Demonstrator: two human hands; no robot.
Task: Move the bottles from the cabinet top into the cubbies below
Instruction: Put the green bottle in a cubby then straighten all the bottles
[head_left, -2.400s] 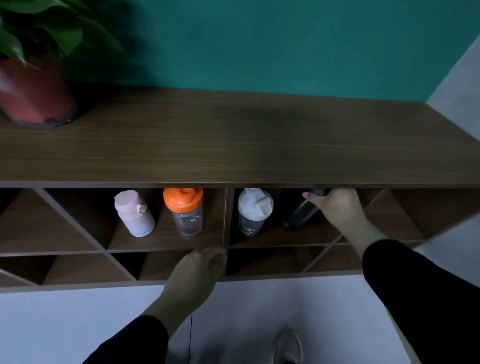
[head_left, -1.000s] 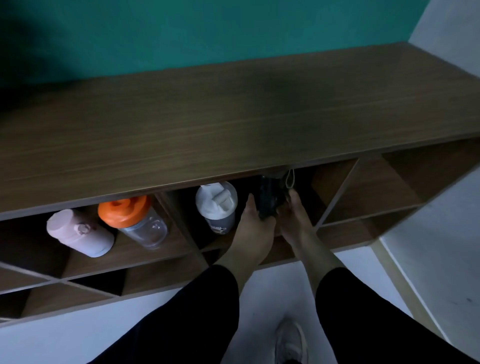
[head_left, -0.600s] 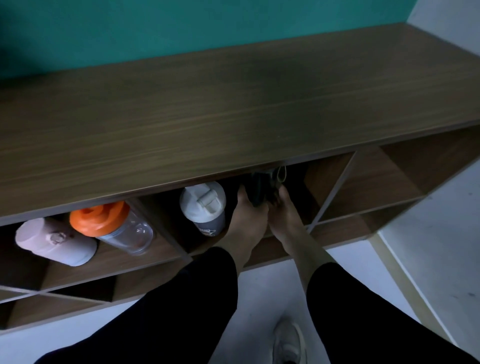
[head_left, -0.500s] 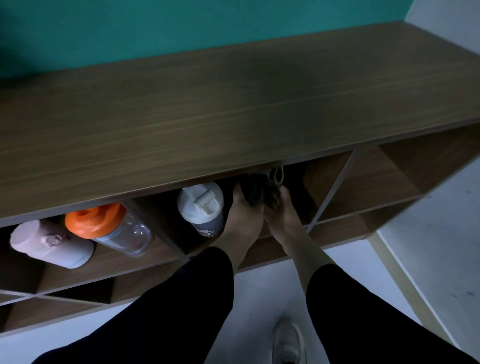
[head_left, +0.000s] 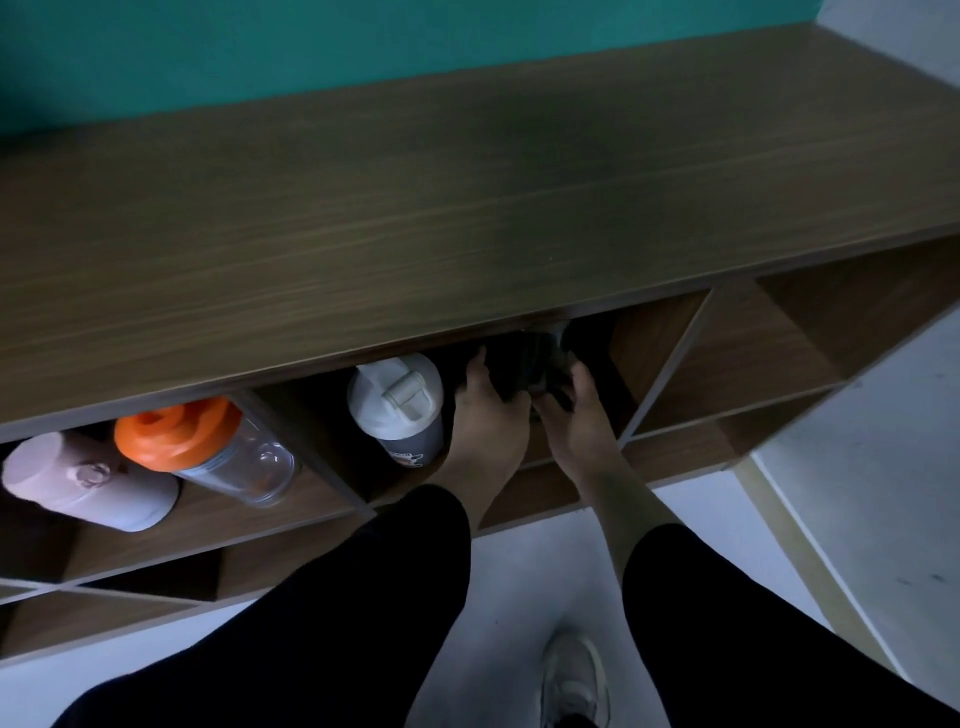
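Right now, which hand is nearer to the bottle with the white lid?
Left. The left hand is right beside the white-lidded bottle, just to its right. The right hand is farther right, past the black bottle both hands hold.

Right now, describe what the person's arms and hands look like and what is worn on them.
Both arms wear black long sleeves, pushed up so the forearms are bare. The left hand and right hand are bare: no gloves, watch or rings visible.
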